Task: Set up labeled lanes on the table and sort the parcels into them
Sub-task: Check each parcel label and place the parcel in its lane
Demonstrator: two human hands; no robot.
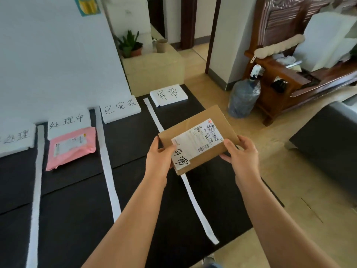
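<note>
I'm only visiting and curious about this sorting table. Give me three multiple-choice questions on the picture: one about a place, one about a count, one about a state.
1. Where does the pink parcel lie? A. leftmost lane in view B. second lane from the left C. rightmost lane
2. How many white strips divide the dark table? A. one B. five C. three
3. The brown cardboard parcel is: A. held in both hands B. flat on the table C. atop the pink parcel

1 B: it lies below the 处理中 sign, between the first two strips.
2 C: three strips run along the table.
3 A: the left hand and right hand grip its sides.
</note>
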